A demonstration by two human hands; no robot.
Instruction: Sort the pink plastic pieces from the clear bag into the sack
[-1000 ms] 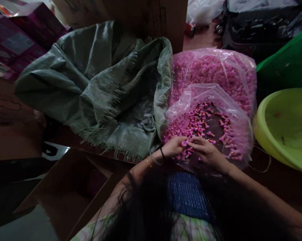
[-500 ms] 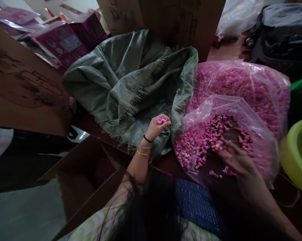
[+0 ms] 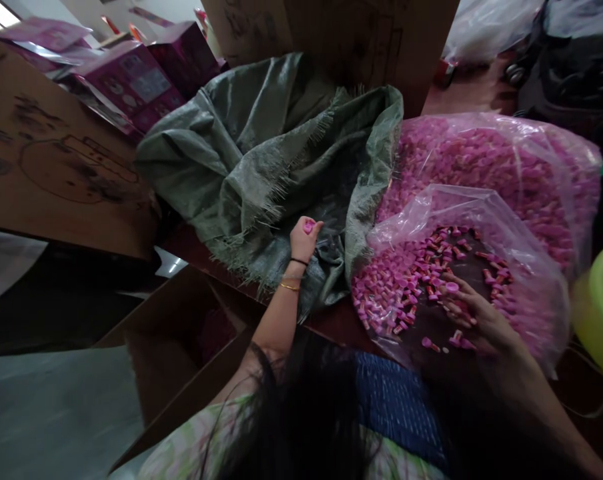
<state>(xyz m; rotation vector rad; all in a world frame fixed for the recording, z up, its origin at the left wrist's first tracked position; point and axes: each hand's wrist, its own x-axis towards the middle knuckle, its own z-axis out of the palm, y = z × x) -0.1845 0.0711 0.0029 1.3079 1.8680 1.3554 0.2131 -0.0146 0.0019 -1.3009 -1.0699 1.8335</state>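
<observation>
My left hand (image 3: 304,239) is closed in a loose fist over the green woven sack (image 3: 251,173), with a small pink plastic piece (image 3: 309,226) showing at the top of the fist. In my right hand (image 3: 476,315) the fingers curl, and a pink cup-headed piece (image 3: 451,287) shows at the fingertips. Below that hand are a few loose pink pieces (image 3: 461,341). A heap of such pieces (image 3: 396,283), with round heads and narrower stems, spills at the mouth of a clear plastic bag (image 3: 496,157) filled with more.
An open cardboard carton (image 3: 156,360) stands low at left, pink pieces inside. Cardboard boxes (image 3: 76,167) and purple printed boxes (image 3: 131,83) are behind it. A yellow-green basin (image 3: 599,313) sits at far right, and a black case (image 3: 576,80) at the upper right.
My left hand has lifted slightly away from me and turned; two pink pieces showed before, one shows now. My right hand has drawn back slightly from the heap, a pink piece at its fingertips.
</observation>
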